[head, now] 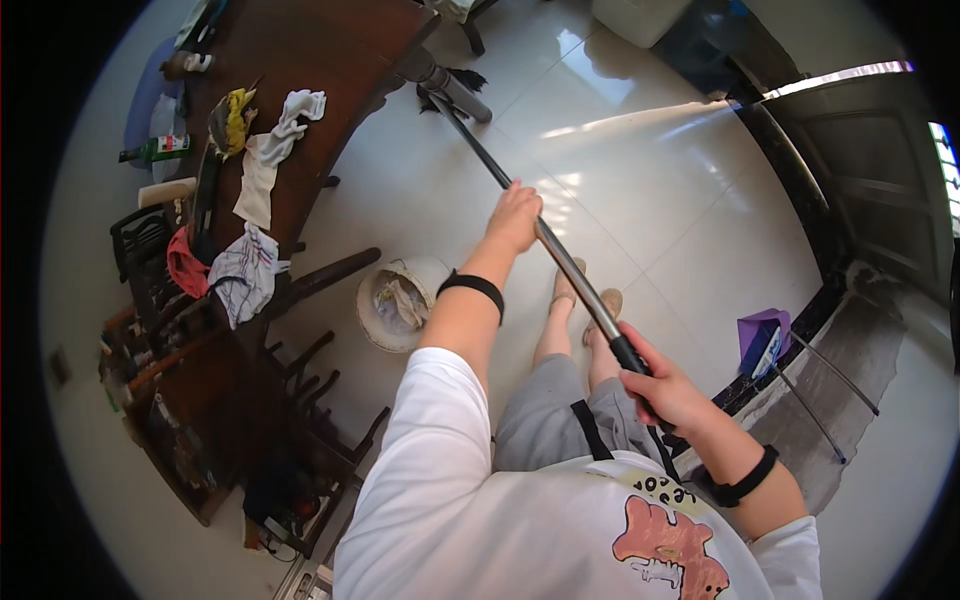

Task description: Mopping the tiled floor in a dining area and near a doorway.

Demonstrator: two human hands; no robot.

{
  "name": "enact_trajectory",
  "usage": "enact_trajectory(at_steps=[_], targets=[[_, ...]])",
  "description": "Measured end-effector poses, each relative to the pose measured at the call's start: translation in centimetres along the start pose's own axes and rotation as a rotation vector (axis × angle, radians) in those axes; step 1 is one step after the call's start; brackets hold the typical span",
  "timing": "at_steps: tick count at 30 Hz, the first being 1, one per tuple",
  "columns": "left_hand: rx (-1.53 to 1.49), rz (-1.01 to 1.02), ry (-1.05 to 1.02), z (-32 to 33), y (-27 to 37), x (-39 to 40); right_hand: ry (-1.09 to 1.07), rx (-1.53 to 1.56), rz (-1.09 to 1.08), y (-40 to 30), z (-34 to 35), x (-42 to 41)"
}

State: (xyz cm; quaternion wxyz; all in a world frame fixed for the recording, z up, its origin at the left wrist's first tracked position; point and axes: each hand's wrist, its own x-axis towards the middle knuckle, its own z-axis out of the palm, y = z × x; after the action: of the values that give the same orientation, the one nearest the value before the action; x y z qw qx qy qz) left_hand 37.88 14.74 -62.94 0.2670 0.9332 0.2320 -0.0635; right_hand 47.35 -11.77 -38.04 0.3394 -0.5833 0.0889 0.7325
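My left hand (516,214) is wrapped around the middle of a long metal pole (568,268). Lower down, my right hand (664,386) grips the black handle at its near end. The pole slants away over the pale tiled floor to a dark, bristly or stringy head (459,86), which lies at the foot of a turned table leg (469,99) and is partly hidden by it. A whitish bucket (395,345) with a cloth in it stands on the floor to the left of my left forearm.
A dark wooden table (322,52) at the left bears cloths, a yellow bundle and a green bottle (161,148). Dark wooden chairs (304,382) crowd the lower left. By the doorway at the right are a purple dustpan-like thing (752,334) with metal rods and a dark door (874,180).
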Motion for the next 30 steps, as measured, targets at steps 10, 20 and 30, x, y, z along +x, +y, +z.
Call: enact_trajectory(at_steps=[10,20,30], targets=[[-0.237,0.132,-0.03,6.5,15.4,-10.7,-0.058,0.039,0.167,8.1,-9.1,-12.9],[-0.403,0.111,0.018,4.4,14.4,-11.6,0.033,0.412,0.16,7.7,-7.3,-13.4],[-0.016,0.026,0.089,-5.9,-6.0,-8.1,-0.271,0.751,0.037,-0.1,7.6,6.4]])
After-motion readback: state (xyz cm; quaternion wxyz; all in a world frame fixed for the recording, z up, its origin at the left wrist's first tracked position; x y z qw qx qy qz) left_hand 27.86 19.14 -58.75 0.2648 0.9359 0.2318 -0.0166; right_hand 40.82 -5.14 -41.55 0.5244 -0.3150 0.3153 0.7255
